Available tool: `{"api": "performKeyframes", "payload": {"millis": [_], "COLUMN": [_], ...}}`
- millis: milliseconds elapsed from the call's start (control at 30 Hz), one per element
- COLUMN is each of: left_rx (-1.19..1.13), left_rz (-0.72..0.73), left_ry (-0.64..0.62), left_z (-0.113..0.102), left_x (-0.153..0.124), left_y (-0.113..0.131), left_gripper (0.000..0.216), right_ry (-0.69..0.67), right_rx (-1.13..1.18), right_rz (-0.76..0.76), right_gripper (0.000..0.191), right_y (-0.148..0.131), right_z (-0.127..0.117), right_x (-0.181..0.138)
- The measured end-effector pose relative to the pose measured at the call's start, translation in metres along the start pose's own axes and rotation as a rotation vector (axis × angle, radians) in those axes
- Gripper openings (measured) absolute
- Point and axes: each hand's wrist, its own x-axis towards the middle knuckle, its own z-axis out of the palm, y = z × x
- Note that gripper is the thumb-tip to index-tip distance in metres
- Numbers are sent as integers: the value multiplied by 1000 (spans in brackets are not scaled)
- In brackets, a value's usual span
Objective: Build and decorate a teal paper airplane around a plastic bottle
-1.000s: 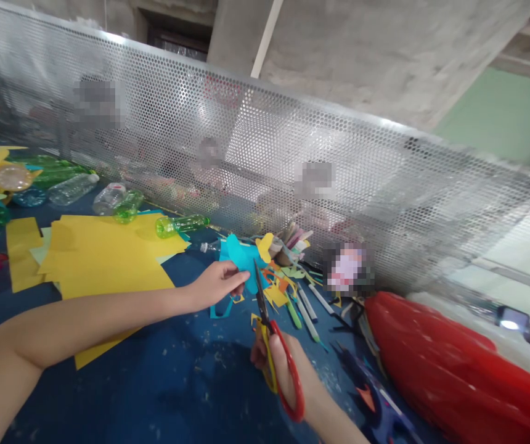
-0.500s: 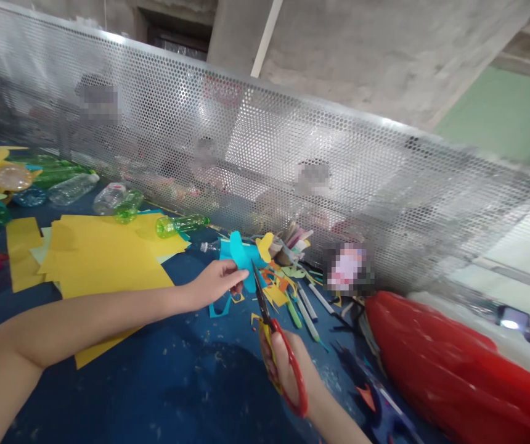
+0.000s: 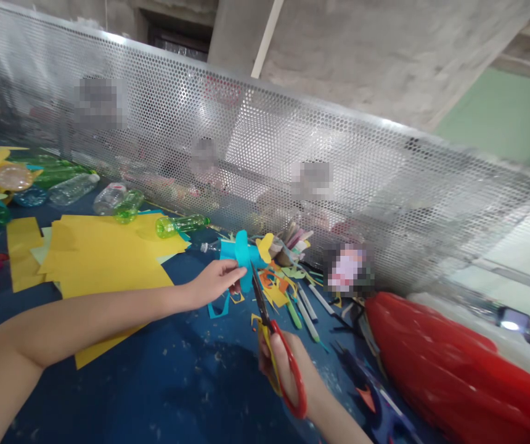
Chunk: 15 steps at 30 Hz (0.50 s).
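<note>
Through the head view I have both hands in sight over a blue desk (image 3: 186, 376), and I take the scissors (image 3: 265, 311) as my landmark. My right hand (image 3: 288, 357) is wrapped around their red and yellow handles, the blades pointing away from me and set close together. Just left of the blade tips, my left hand (image 3: 222, 280) is narrowed to a pinch, thumb and fingers on a blue paper cutout (image 3: 241, 246) that stands up from the grip; whether the blades touch its edge I cannot tell. Beyond the scissors, behind the cutout, I make out a clear bottle neck (image 3: 206, 247) beside more blue paper, and a yellow cutout (image 3: 265, 248) to the right of that. Paper scraps (image 3: 275, 293) lie just right of the blades, with a green marker (image 3: 294, 313) a little farther right. Well to the left of the scissors, yellow sheets (image 3: 108, 259) spread partly under my left forearm, and a green bottle (image 3: 179, 226) lies at their far right corner. Well to the right of the scissors I see a shiny red bag (image 3: 454, 364). A perforated metal panel (image 3: 154, 117) runs across beyond them all.
</note>
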Motion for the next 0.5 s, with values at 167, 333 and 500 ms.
{"api": "performKeyframes", "payload": {"millis": [167,333,500], "left_rx": [4,16,31], "left_rz": [13,24,30], "left_ry": [-3,-30,-62], "left_z": [2,5,8], "left_x": [-3,-8,-12], "left_y": [2,9,14], "left_gripper": [34,34,33], "right_ry": [-38,-19,-16], "right_rx": [24,41,57], "right_rz": [-73,-124,-136], "right_gripper": [73,66,63], "right_y": [-9,-8,-3], "right_z": [-3,-2,-2], "right_x": [-2,-3,-3]}}
